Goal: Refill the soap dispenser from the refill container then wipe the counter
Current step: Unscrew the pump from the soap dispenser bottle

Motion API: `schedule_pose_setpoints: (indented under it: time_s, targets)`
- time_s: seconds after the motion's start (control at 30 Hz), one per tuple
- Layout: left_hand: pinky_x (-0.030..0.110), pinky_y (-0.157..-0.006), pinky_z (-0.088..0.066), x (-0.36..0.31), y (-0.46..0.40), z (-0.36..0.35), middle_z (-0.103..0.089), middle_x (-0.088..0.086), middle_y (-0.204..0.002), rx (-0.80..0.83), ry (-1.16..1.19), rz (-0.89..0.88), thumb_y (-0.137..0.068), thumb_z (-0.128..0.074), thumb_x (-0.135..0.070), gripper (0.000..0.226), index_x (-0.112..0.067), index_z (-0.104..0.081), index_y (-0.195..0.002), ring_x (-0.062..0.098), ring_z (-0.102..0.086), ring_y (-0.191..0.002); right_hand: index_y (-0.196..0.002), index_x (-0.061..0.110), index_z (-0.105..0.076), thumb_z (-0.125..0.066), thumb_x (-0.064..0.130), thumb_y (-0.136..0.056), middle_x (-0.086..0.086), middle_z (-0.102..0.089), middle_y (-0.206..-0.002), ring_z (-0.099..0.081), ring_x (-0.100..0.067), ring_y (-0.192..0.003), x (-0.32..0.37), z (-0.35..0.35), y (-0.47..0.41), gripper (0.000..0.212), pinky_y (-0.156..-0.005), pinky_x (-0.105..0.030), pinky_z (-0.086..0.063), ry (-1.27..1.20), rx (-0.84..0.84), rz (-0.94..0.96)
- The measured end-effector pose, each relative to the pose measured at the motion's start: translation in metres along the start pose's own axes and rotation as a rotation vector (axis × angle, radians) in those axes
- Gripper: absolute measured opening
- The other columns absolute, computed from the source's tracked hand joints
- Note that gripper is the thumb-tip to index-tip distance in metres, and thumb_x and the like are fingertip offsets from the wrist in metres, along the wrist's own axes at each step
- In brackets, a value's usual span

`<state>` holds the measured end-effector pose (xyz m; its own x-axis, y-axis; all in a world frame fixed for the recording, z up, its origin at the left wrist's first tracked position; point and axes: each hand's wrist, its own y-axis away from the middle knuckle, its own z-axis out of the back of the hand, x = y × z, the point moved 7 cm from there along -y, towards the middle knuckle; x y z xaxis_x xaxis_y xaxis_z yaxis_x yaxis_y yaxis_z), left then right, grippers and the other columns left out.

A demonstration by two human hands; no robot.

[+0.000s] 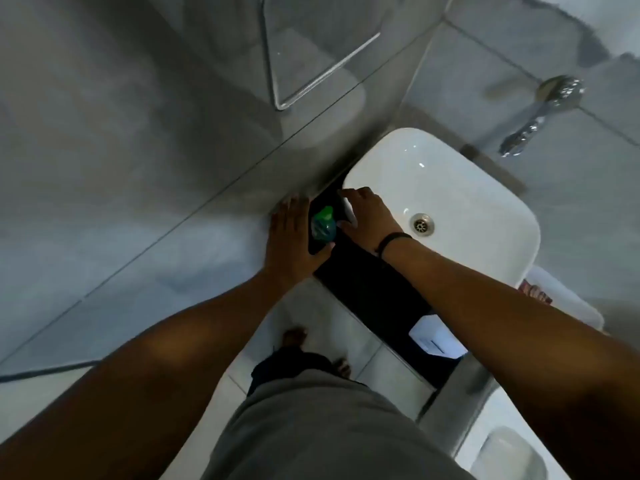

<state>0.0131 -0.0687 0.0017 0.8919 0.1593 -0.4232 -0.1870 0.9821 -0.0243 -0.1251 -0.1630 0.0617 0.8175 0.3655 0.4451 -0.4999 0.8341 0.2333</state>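
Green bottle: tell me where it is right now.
In the head view, the green bottle stands on the dark counter left of the white sink, between the left hand and right hand.

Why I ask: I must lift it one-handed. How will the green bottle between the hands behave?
The green bottle looks like thin plastic, so it probably flexes if squeezed. It stands in a narrow dark gap beside the sink, so it may tip against the rim. The left hand and right hand flank it; soap residue could make it slippery.
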Motion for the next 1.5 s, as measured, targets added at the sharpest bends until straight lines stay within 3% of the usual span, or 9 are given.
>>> schedule_pose_setpoints:
  time_s: [0.27,0.6,0.8,0.87,0.97,1.07,1.17,1.33,1.5]
  targets:
    - [0.045,-0.126,-0.027,0.006,-0.003,-0.035,-0.036,0.012,-0.169,0.076,0.18,0.162,-0.088,-0.07,-0.067,0.111,-0.014,-0.016,-0.169,0.03,-0.037,-0.153,-0.134,0.019,-0.062,-0.07,0.025,-0.089,-0.014,-0.065,-0.13,-0.061,-0.036,-0.118,0.023,-0.034,-0.03,0.046,-0.093,-0.035,-0.049,0.119,0.162,0.011]
    - [0.047,-0.106,-0.052,0.003,-0.012,-0.042,-0.068,0.015,-0.137,-0.12,0.461,0.235,-0.078,-0.091,-0.029,0.087,-0.009,-0.053,-0.153,0.036,-0.064,-0.126,-0.125,0.009,-0.068,-0.072,0.012,-0.089,-0.016,-0.069,-0.123,-0.064,-0.036,-0.112,0.027,-0.039,-0.037,0.037,-0.085,-0.023,-0.039,0.235,0.218,0.197]
    - [0.047,-0.102,-0.054,0.008,-0.015,-0.043,-0.069,0.015,-0.134,-0.095,0.484,0.239,-0.077,-0.09,-0.031,0.085,-0.012,-0.055,-0.153,0.036,-0.065,-0.124,-0.146,0.012,-0.048,-0.078,0.026,-0.082,-0.02,-0.055,-0.135,-0.059,-0.039,-0.117,0.03,-0.025,-0.034,0.072,-0.098,-0.041,-0.053,0.315,0.332,0.309]
    - [0.046,-0.104,-0.054,0.01,-0.018,-0.045,-0.066,0.009,-0.139,-0.049,0.504,0.236,-0.082,-0.086,-0.038,0.089,-0.022,-0.046,-0.16,0.03,-0.062,-0.128,-0.135,0.013,-0.052,-0.072,0.044,-0.087,-0.016,-0.063,-0.123,-0.063,-0.034,-0.107,0.023,-0.021,-0.044,0.06,-0.09,-0.044,-0.056,0.331,0.276,0.187]
    - [0.045,-0.102,-0.056,0.011,-0.017,-0.047,-0.067,0.01,-0.138,-0.068,0.524,0.238,-0.081,-0.088,-0.039,0.09,-0.02,-0.047,-0.159,0.03,-0.064,-0.127,-0.123,0.009,-0.06,-0.064,0.027,-0.095,-0.018,-0.067,-0.114,-0.064,-0.037,-0.103,0.028,-0.028,-0.046,0.034,-0.085,-0.037,-0.054,0.35,0.284,0.219]
    - [0.048,-0.095,-0.059,0.009,-0.015,-0.046,-0.072,0.017,-0.127,-0.134,0.502,0.242,-0.076,-0.093,-0.031,0.084,-0.008,-0.058,-0.148,0.038,-0.069,-0.117,-0.127,0.01,-0.063,-0.068,0.008,-0.084,-0.016,-0.062,-0.122,-0.058,-0.038,-0.113,0.033,-0.036,-0.041,0.043,-0.092,-0.037,-0.05,0.344,0.356,0.314]
    - [0.046,-0.099,-0.056,0.012,-0.017,-0.047,-0.07,0.011,-0.134,-0.103,0.514,0.23,-0.08,-0.089,-0.036,0.086,-0.017,-0.052,-0.155,0.031,-0.066,-0.123,-0.132,0.013,-0.058,-0.073,0.022,-0.08,-0.017,-0.059,-0.124,-0.055,-0.038,-0.113,0.027,-0.029,-0.046,0.055,-0.093,-0.042,-0.052,0.307,0.228,0.258]
    - [0.043,-0.102,-0.056,0.012,-0.017,-0.051,-0.067,0.009,-0.139,-0.068,0.528,0.235,-0.083,-0.087,-0.043,0.089,-0.019,-0.047,-0.159,0.029,-0.064,-0.127,-0.115,0.005,-0.064,-0.069,0.018,-0.09,-0.021,-0.066,-0.107,-0.064,-0.039,-0.097,0.022,-0.034,-0.049,0.029,-0.075,-0.029,-0.044,0.312,0.214,0.25]
    - [0.042,-0.102,-0.055,0.014,-0.018,-0.051,-0.068,0.009,-0.139,-0.071,0.518,0.238,-0.083,-0.086,-0.041,0.088,-0.02,-0.047,-0.159,0.029,-0.064,-0.127,-0.144,0.018,-0.042,-0.077,0.01,-0.076,-0.017,-0.05,-0.127,-0.058,-0.03,-0.104,0.025,-0.034,-0.05,0.076,-0.082,-0.028,-0.047,0.159,0.206,0.254]
